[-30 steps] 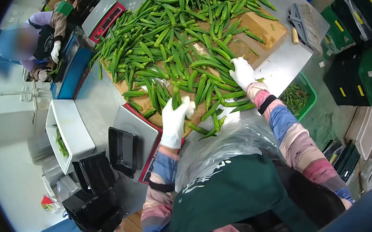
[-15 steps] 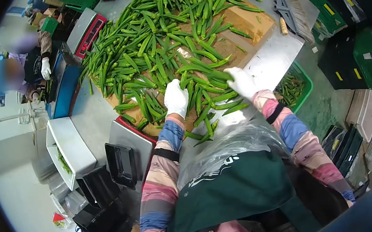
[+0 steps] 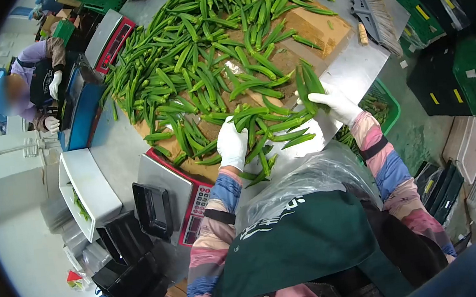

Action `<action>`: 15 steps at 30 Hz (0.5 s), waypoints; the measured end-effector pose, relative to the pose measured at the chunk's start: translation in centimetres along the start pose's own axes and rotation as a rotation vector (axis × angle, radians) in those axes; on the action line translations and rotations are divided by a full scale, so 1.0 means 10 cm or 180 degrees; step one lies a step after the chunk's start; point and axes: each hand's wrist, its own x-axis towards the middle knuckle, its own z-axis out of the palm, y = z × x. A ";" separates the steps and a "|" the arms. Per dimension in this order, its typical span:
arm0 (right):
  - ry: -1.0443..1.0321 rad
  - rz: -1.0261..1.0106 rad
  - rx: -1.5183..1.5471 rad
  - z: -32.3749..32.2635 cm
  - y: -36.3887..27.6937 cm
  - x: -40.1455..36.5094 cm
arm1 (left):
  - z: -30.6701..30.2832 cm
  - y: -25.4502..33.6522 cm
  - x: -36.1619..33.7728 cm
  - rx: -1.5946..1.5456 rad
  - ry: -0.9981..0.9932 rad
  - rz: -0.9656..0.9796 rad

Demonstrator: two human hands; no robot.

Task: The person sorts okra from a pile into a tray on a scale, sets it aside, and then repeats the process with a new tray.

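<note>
A big heap of green okra [image 3: 198,53] is spread over flattened cardboard [image 3: 318,28] on a metal table. My right hand [image 3: 336,106], in a white glove, is closed around a few okra pods [image 3: 308,86], which stick up from the fingers above the table's right side. At the heap's near edge is my left hand [image 3: 232,143], also gloved, with its fingers curled against several loose pods [image 3: 255,116]. Whether a pod is inside the left fingers is hidden.
Left of me are a red scale [image 3: 195,212], a black tray [image 3: 153,210] and a white bin [image 3: 90,191]. A brush [image 3: 374,18] lies at the right edge, above a green basket [image 3: 389,110] of okra. Across the room, a person [image 3: 31,84] works by another scale [image 3: 114,45].
My right hand has moved right and lifted okra pods from the heap. My left hand has shifted slightly toward me. More of the near scale shows. The other person's hands have moved.
</note>
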 end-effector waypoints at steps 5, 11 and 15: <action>0.0098 -0.0266 -0.1857 0.08 -0.01 -0.10 | -0.20 -0.07 -0.01 -0.0605 0.0501 -0.0158; 0.0184 -0.1200 -0.4233 -0.25 0.70 -0.03 | -0.78 -0.07 -0.26 -0.2158 0.0322 -0.0830; -0.0133 -0.1039 -0.4598 -0.24 0.41 -0.01 | -0.58 0.18 -0.59 -0.1088 -0.0118 -0.0254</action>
